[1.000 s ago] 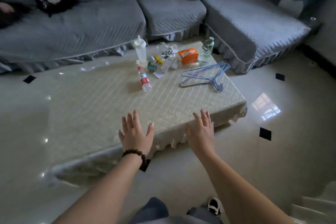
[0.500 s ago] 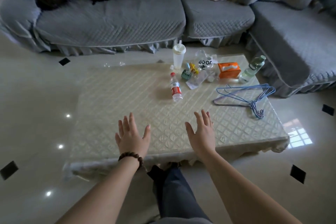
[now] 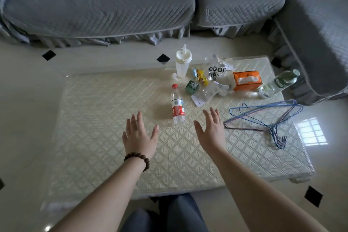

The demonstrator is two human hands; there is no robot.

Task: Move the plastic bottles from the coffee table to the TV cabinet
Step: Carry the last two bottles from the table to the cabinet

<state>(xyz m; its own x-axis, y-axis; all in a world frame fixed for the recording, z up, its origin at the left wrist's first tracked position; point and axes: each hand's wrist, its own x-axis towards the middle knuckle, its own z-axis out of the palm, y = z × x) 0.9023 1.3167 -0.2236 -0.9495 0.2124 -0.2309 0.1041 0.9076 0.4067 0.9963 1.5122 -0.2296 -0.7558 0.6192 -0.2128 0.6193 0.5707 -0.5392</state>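
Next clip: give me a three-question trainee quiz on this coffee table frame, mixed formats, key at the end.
1. True or false: the left hand is gripping the red-capped bottle.
2. Multiple choice: what lies just right of the right hand? A) blue wire hangers B) a book C) a remote
3. Short answer: which drink container stands at the table's far right corner, beside the orange tissue box?

Key: 1. False; both hands are open and empty, with the bottle standing between and just beyond them. 2. A. 3. The green-lidded clear bottle.

Both hands [image 3: 140, 136] [image 3: 211, 132] spread, empty, flanking red-capped bottle [image 3: 177, 106] on coffee table [image 3: 98, 118].
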